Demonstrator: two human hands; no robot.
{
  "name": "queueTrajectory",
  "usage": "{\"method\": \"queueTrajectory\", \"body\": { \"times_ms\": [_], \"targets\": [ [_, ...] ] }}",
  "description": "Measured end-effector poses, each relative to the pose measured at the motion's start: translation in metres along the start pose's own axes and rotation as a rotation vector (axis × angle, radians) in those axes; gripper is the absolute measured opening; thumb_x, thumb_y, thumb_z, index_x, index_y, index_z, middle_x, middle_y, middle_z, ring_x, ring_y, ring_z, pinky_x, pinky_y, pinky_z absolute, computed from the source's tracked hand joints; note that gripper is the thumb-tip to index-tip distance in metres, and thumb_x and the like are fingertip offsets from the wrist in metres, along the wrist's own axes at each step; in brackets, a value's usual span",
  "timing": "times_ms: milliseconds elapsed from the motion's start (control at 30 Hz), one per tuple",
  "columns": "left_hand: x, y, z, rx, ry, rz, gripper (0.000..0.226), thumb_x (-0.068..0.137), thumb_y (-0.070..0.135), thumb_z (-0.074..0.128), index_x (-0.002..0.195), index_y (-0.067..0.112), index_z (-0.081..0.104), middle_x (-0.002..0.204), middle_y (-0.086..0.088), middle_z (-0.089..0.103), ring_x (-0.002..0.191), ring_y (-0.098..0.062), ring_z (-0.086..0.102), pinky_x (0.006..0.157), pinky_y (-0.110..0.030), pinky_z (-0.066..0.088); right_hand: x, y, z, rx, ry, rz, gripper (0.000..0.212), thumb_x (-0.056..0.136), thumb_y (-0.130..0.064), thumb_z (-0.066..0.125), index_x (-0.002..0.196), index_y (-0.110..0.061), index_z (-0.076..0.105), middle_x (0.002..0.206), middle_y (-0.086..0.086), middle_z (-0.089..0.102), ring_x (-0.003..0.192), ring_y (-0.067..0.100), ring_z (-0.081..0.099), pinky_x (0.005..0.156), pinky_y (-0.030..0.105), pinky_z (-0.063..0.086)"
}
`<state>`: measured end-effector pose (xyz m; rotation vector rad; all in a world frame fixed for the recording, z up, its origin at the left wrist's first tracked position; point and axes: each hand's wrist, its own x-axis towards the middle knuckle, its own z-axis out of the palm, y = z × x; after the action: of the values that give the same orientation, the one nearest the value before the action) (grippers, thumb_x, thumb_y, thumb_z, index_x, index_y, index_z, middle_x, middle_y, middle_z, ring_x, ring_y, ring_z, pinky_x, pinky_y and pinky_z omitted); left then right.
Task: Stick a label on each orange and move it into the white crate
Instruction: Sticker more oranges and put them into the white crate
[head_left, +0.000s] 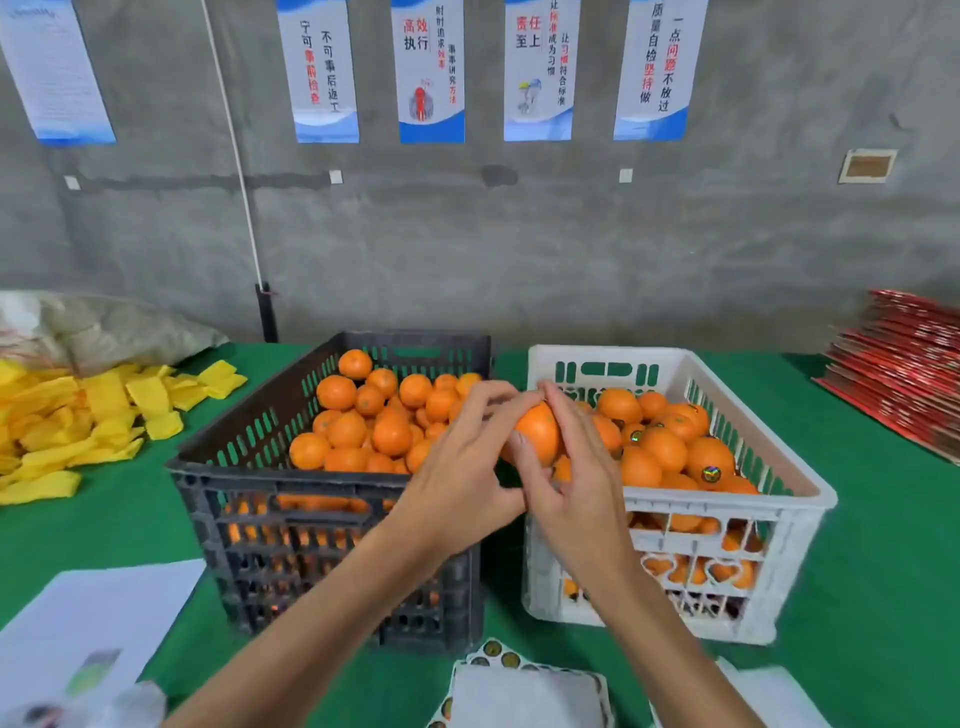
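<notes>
One orange (537, 431) is held up between the two crates, above their adjoining rims. My left hand (462, 467) grips it from the left with curled fingers. My right hand (569, 467) touches it from the right, fingertips on its top. The black crate (270, 499) on the left holds many oranges (374, 421) with no labels showing. In the white crate (800, 499) on the right lie oranges (670, 447), some with round shiny labels. A sheet of round labels (498, 662) lies near the front edge, partly covered by white backing.
The table has a green cloth (883, 571). Yellow foam sleeves (78, 415) are heaped at the left beside a grey sack (114, 327). Red flat cartons (904, 364) are stacked at the right. White papers (93, 629) lie at the front left.
</notes>
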<state>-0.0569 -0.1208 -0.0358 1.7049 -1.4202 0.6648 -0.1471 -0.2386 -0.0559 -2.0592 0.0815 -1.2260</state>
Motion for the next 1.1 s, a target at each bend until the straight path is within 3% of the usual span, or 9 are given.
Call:
{"method": "queueTrajectory", "body": {
  "times_ms": [100, 200, 400, 467, 533, 600, 733, 933, 1100],
  "targets": [
    [-0.053, 0.017, 0.019, -0.031, -0.025, -0.045, 0.068, 0.083, 0.008, 0.083, 0.146, 0.006, 0.057, 0.142, -0.011, 0.050, 0.131, -0.018, 0.055, 0.105, -0.033, 0.052, -0.053, 0.010, -0.010, -0.009, -0.122, 0.112, 0.066, 0.100, -0.052, 0.055, 0.158, -0.026, 0.037, 0.161, -0.011, 0.039, 0.147, -0.001, 0.034, 0.118, 0.018, 0.032],
    [-0.107, 0.022, 0.039, -0.086, -0.169, -0.138, 0.065, 0.091, 0.016, 0.079, 0.150, 0.010, 0.053, 0.152, -0.004, 0.045, 0.139, -0.018, 0.050, 0.110, -0.036, 0.050, -0.100, 0.028, -0.013, -0.038, -0.239, 0.218, 0.072, 0.096, -0.060, 0.052, 0.158, -0.028, 0.036, 0.160, -0.012, 0.040, 0.145, -0.003, 0.036, 0.116, 0.015, 0.033],
    [-0.189, 0.014, 0.074, -0.255, -0.351, -0.439, 0.063, 0.092, 0.029, 0.068, 0.151, 0.025, 0.049, 0.146, 0.018, 0.037, 0.131, 0.000, 0.045, 0.107, -0.023, 0.046, -0.168, 0.056, -0.006, -0.104, -0.499, 0.376, 0.066, 0.103, -0.054, 0.048, 0.160, -0.026, 0.030, 0.162, -0.011, 0.036, 0.144, 0.000, 0.035, 0.120, 0.027, 0.033],
    [-0.211, 0.008, 0.082, -0.279, -0.403, -0.520, 0.061, 0.094, 0.027, 0.072, 0.150, 0.033, 0.047, 0.144, 0.029, 0.030, 0.129, 0.006, 0.043, 0.103, -0.016, 0.045, -0.187, 0.059, -0.009, -0.138, -0.557, 0.356, 0.059, 0.107, -0.052, 0.042, 0.160, -0.027, 0.031, 0.160, -0.010, 0.039, 0.142, -0.002, 0.036, 0.118, 0.021, 0.032],
    [-0.228, 0.005, 0.086, -0.358, -0.346, -0.617, 0.060, 0.095, 0.028, 0.076, 0.145, 0.043, 0.047, 0.144, 0.031, 0.029, 0.129, 0.007, 0.046, 0.097, -0.008, 0.044, -0.206, 0.063, -0.015, -0.149, -0.630, 0.310, 0.052, 0.107, -0.055, 0.043, 0.155, -0.033, 0.038, 0.156, -0.013, 0.044, 0.140, -0.001, 0.041, 0.115, 0.025, 0.038],
    [-0.234, 0.005, 0.086, -0.476, -0.217, -0.750, 0.061, 0.095, 0.028, 0.078, 0.142, 0.049, 0.046, 0.143, 0.029, 0.033, 0.127, 0.005, 0.050, 0.093, -0.007, 0.049, -0.223, 0.067, -0.019, -0.235, -0.753, 0.284, 0.066, 0.101, -0.067, 0.045, 0.157, -0.034, 0.037, 0.163, -0.018, 0.032, 0.149, 0.000, 0.029, 0.123, 0.028, 0.027],
    [-0.237, 0.008, 0.087, -0.572, -0.056, -0.882, 0.060, 0.099, 0.032, 0.073, 0.150, 0.038, 0.042, 0.144, 0.022, 0.037, 0.122, 0.004, 0.058, 0.093, -0.012, 0.053, -0.234, 0.072, -0.020, -0.408, -0.846, 0.144, 0.069, 0.095, -0.078, 0.040, 0.151, -0.038, 0.048, 0.165, -0.021, 0.022, 0.154, 0.001, 0.013, 0.125, 0.026, 0.012],
    [-0.237, 0.009, 0.086, -0.625, -0.010, -0.926, 0.060, 0.098, 0.037, 0.072, 0.150, 0.037, 0.043, 0.143, 0.019, 0.041, 0.124, 0.002, 0.059, 0.094, -0.012, 0.052, -0.230, 0.070, -0.014, -0.467, -0.768, 0.037, 0.055, 0.098, -0.070, 0.046, 0.134, -0.035, 0.067, 0.151, -0.015, 0.051, 0.138, 0.014, 0.044, 0.113, 0.037, 0.039],
    [-0.239, 0.008, 0.087, -0.636, 0.015, -0.909, 0.060, 0.097, 0.037, 0.074, 0.150, 0.037, 0.045, 0.143, 0.016, 0.042, 0.123, -0.002, 0.062, 0.095, -0.017, 0.054, -0.229, 0.070, -0.013, -0.423, -0.750, 0.039, 0.054, 0.099, -0.068, 0.047, 0.131, -0.031, 0.070, 0.148, -0.018, 0.051, 0.137, 0.007, 0.041, 0.111, 0.034, 0.039]
  ]
}}
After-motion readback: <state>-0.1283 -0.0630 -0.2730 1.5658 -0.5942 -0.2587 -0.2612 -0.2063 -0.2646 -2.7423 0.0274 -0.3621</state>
